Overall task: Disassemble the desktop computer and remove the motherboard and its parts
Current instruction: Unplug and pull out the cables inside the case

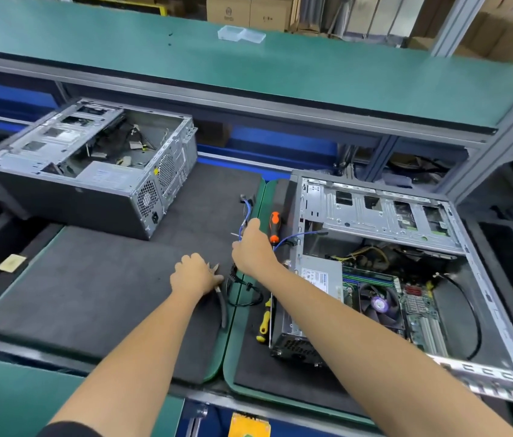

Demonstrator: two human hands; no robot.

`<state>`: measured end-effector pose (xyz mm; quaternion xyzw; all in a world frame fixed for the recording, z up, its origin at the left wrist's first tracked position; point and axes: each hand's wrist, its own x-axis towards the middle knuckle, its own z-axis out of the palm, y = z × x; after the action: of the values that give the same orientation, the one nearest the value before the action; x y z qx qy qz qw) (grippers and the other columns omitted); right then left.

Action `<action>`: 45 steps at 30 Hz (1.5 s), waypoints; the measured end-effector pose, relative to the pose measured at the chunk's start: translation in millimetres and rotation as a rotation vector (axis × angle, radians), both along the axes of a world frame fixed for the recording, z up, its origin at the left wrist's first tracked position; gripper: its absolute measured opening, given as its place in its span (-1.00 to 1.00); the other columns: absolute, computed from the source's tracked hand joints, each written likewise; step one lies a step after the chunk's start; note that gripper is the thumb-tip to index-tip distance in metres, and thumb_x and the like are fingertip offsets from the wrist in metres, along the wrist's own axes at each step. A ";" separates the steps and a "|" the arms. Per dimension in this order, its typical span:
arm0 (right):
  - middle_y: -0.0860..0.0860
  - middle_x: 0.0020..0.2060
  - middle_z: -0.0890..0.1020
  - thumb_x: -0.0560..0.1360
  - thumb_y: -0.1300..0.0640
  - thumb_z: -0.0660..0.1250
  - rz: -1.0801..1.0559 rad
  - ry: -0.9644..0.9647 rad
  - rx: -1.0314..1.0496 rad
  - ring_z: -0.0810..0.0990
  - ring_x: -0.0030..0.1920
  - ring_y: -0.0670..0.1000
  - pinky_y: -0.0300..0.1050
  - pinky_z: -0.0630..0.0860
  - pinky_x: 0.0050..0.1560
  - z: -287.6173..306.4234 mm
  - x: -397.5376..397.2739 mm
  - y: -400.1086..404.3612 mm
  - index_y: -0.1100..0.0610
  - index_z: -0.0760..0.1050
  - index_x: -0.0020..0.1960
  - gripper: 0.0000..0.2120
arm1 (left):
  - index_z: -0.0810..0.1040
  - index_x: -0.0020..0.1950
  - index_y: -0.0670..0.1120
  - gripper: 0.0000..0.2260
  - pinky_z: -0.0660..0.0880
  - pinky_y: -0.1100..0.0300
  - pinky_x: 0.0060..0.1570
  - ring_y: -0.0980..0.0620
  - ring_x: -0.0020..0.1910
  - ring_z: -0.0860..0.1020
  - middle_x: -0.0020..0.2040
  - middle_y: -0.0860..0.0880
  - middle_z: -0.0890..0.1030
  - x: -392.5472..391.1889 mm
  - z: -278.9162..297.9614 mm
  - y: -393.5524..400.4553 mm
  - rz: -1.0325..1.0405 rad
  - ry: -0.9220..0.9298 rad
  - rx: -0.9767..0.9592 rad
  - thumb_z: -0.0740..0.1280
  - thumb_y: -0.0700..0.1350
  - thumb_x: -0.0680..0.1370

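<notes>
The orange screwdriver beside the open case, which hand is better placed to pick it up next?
Probably the right hand: it pinches the blue cable beside the orange screwdriver. The left hand rests on pliers.

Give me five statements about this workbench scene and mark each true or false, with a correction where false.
1. The left hand rests on the pliers on the dark mat. True.
2. The right hand holds the orange-handled screwdriver. False: it pinches a blue cable; the screwdriver lies beside it, untouched.
3. The computer case on the right still contains its motherboard and fan. True.
4. The computer case on the left is closed. False: its side is open, with loose cables inside.
5. A yellow-handled tool lies inside the right case. False: it lies on the mat beside that case.
</notes>
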<state>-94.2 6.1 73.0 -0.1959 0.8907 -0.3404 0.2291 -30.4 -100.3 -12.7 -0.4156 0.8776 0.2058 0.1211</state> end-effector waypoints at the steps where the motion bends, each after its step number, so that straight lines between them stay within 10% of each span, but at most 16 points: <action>1: 0.05 -0.21 0.38 0.58 0.28 0.22 0.003 -0.003 0.003 0.38 -0.23 0.02 -0.18 0.20 -0.43 0.1 0.1 0.1 0.17 0.14 0.02 -0.77 | 0.35 0.31 -0.17 -0.39 0.42 0.00 0.18 -0.14 0.31 0.38 0.29 -0.14 0.41 -1.5 -2.3 2.0 0.026 -0.003 -0.010 0.43 0.16 0.44; 6: 0.09 -0.16 0.41 0.60 0.26 0.20 0.012 0.001 -0.026 0.41 -0.19 0.06 -0.14 0.22 -0.41 9.2 -2.9 2.6 0.17 0.15 0.02 -0.81 | 0.47 -0.08 -0.14 -0.76 0.51 0.09 -0.03 -0.14 0.05 0.54 0.07 -0.13 0.56 -13.4 1.8 -0.7 0.016 -0.026 0.066 0.37 0.02 0.48; 17: 0.14 -0.12 0.54 0.60 0.23 0.17 -0.014 0.057 -0.181 0.43 -0.30 0.04 -0.10 0.35 -0.34 42.2 -25.9 27.2 0.18 0.28 0.09 -0.90 | 0.40 -0.35 -0.16 -0.75 0.33 0.22 -0.43 -0.07 -0.36 0.46 -0.34 -0.07 0.50 -29.7 48.7 0.5 0.006 0.210 0.112 0.43 -0.06 0.31; 22: 0.01 -0.29 0.41 0.59 0.33 0.13 -0.109 0.131 -0.351 0.36 -0.40 -0.08 -0.25 0.26 -0.48 67.8 -45.6 53.4 -0.01 -0.01 0.47 -0.44 | 0.49 -0.32 -0.18 -0.74 0.33 0.20 -0.41 -0.07 -0.31 0.51 -0.31 -0.09 0.56 -63.2 126.4 18.5 -0.025 0.463 0.094 0.46 -0.02 0.33; 28: 0.09 -0.26 0.44 0.52 0.44 0.04 -0.172 0.181 -0.411 0.35 -0.28 0.06 -0.15 0.28 -0.43 94.4 -85.1 108.3 0.11 0.31 -0.15 -0.74 | 0.59 -0.51 -0.16 -0.77 0.34 0.25 -0.42 0.05 -0.54 0.40 -0.55 -0.05 0.53 -96.6 199.2 68.9 -0.083 0.724 0.372 0.43 -0.06 0.28; 33: 0.06 -0.04 0.62 0.66 -0.12 0.02 -0.176 -0.192 -0.536 0.54 -0.06 0.03 -0.16 0.51 -0.05 101.8 -96.5 154.1 0.10 0.55 0.05 -0.59 | 0.55 -0.42 -0.21 -0.75 0.36 0.14 -0.36 0.04 -0.49 0.44 -0.50 -0.07 0.54 -129.7 205.5 134.9 -0.088 0.786 0.488 0.43 -0.05 0.32; 36: -0.09 -0.07 0.63 0.57 -0.33 0.02 -0.071 -0.375 -0.582 0.55 -0.12 -0.08 -0.21 0.55 -0.22 100.1 -101.3 187.9 -0.04 0.58 0.05 -0.51 | 0.47 -0.40 -0.18 -0.71 0.34 0.19 -0.42 -0.05 -0.41 0.47 -0.43 -0.09 0.51 -146.7 198.6 168.3 -0.045 0.760 0.422 0.46 -0.03 0.37; 41: -0.11 -0.20 0.56 0.59 0.00 0.29 -0.010 -0.455 -0.555 0.48 -0.26 -0.06 -0.29 0.36 -0.50 86.7 -108.0 241.1 0.15 0.50 0.21 -0.72 | 0.57 -0.35 -0.24 -0.81 0.55 0.01 -0.29 -0.07 -0.36 0.52 -0.38 -0.12 0.56 -169.4 196.6 213.4 -0.103 0.704 0.497 0.48 -0.13 0.26; 45: 0.09 -0.15 0.53 0.66 0.16 0.14 -0.140 -0.493 -0.635 0.47 -0.40 -0.05 -0.26 0.44 -0.46 77.9 -115.6 268.2 0.31 0.38 0.32 -0.69 | 0.67 -0.23 -0.26 -0.71 0.46 0.09 -0.25 -0.01 -0.34 0.46 -0.29 -0.18 0.63 -180.0 190.1 242.2 -0.308 0.691 0.372 0.53 -0.02 0.35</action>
<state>-209.8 274.3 150.9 -0.1085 0.6708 -0.6501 0.3401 -210.3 141.9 177.4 -0.1574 0.8664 0.4674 -0.0781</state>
